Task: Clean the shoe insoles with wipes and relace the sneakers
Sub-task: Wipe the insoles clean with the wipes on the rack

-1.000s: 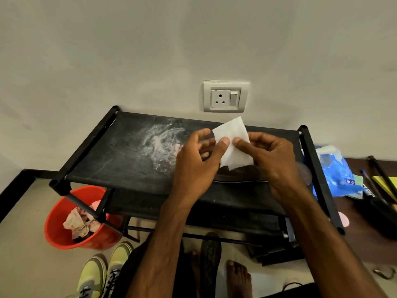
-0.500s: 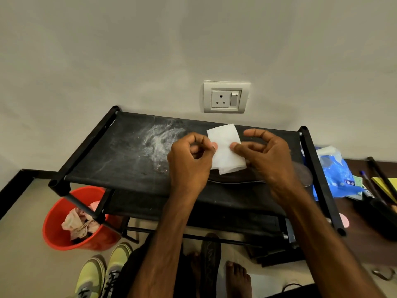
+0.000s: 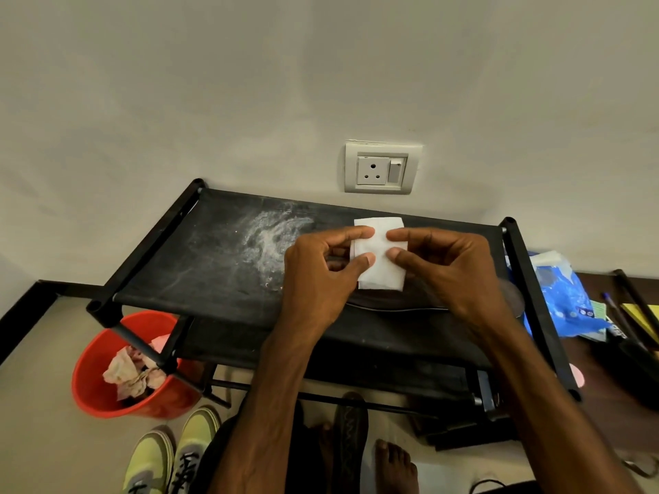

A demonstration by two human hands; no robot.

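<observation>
Head view, sole view available.

Condition of hands: the left hand (image 3: 321,276) pinches the near-left edge of a white wipe (image 3: 381,276) between forefinger and thumb. The right hand (image 3: 453,272) pinches the opposite edge the same way. The wipe is folded flat and held taut between them, clear of the surface.

Location of work items: a dark insole (image 3: 385,299) lies on the top shelf of the black rack (image 3: 199,272), directly beneath both hands and largely covered by them. The yellow-green sneakers (image 3: 171,454) stand on the floor, below and to the left of the left forearm. Dark lacing shows on one; its extent cannot be determined.

Judged stage: wipe being readied, insole not yet contacted.

Hazards noted:
1. A white residue (image 3: 271,240) sits just left of the left hand. A wipe stroke running leftward off the insole could pick it up and smear it back on.
2. The insole lies loose near the shelf's front edge. Wiping with neither hand bracing it could slide it off toward the floor.
3. The pinch is light and at the edges only. The damp sheet could tear or bunch under pressure.
4. The red bucket (image 3: 96,369) is well down-left of the left hand, partly under the rack frame, so a tossed wipe may miss.
5. The blue packet (image 3: 563,301), right of the right hand, appears open, so its contents may dry.
</observation>
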